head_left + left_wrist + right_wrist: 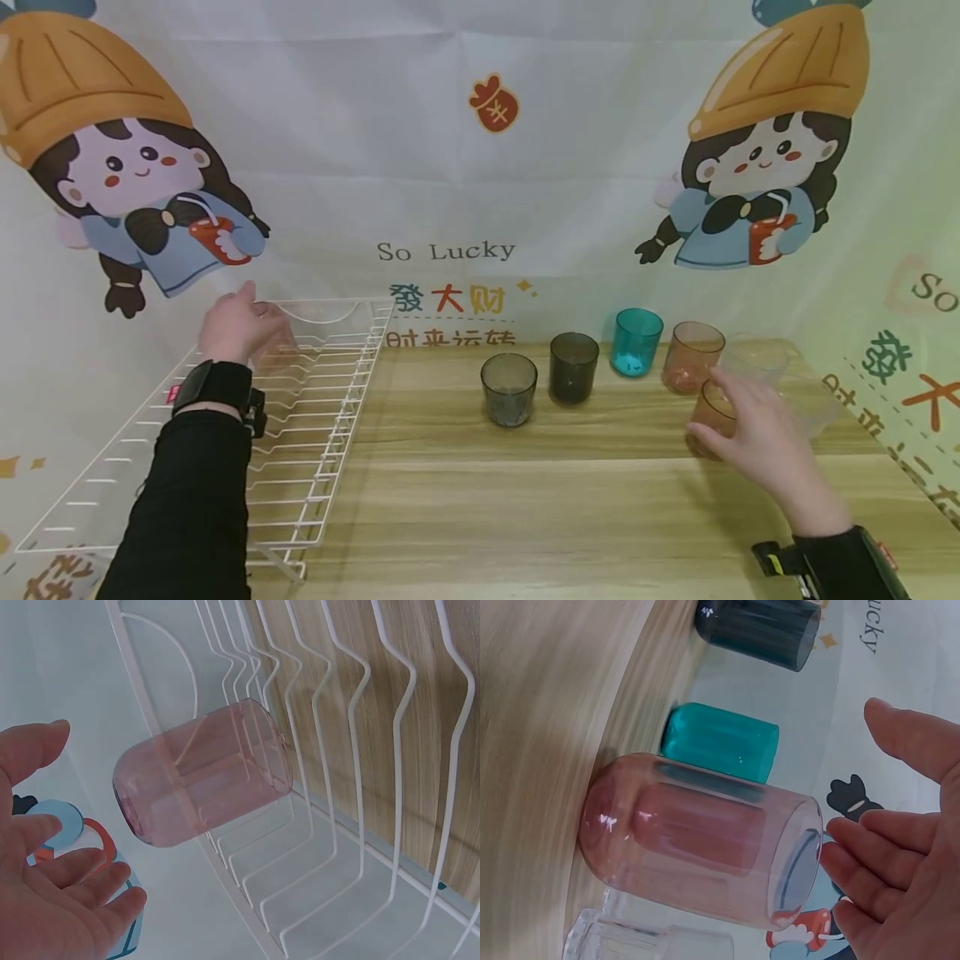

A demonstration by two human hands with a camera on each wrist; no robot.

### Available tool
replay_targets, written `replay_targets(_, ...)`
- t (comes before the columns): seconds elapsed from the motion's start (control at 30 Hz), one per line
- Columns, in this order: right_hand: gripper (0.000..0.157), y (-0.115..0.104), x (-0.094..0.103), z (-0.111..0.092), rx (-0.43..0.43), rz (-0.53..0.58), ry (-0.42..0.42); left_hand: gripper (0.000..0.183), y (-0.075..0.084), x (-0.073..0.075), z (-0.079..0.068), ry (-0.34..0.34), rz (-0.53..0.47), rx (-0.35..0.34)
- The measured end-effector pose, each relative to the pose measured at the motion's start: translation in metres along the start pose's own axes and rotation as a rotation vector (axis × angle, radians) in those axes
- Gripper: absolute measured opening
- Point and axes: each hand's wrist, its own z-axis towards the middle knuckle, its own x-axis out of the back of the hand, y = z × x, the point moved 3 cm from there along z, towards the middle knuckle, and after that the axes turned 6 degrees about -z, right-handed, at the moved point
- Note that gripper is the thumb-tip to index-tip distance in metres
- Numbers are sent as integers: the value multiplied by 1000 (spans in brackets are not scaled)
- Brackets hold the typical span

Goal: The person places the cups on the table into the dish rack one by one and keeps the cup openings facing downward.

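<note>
Three pinkish cups (202, 774): one on rack (130, 660), two near right hand (765, 437).

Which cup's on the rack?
The pink cup by the left hand, mouth down on the white wire rack; the other cups stand on the wooden table.

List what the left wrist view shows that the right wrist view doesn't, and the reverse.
Only the left wrist view shows the white wire rack, a pink glass on it and the left hand.

Only the right wrist view shows the right hand, a dark glass, a teal glass, a large pinkish glass, another reddish glass seen through it, and a clear glass.

Both share the wooden tabletop and the printed backdrop.
</note>
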Motion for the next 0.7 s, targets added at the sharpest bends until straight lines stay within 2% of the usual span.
replay_targets(0.2, 76, 3, -2, -2, 2, -49, 18, 84, 3, -2, -2, -27, -7, 10)
replay_targets(0.43, 77, 8, -5, -3, -15, -71, 3, 87, 7, 5, -6, -39, 31, -32)
replay_targets(0.7, 75, 11, -7, -2, -14, -89, -11, 89, 11, 11, -10, -74, 24, -58)
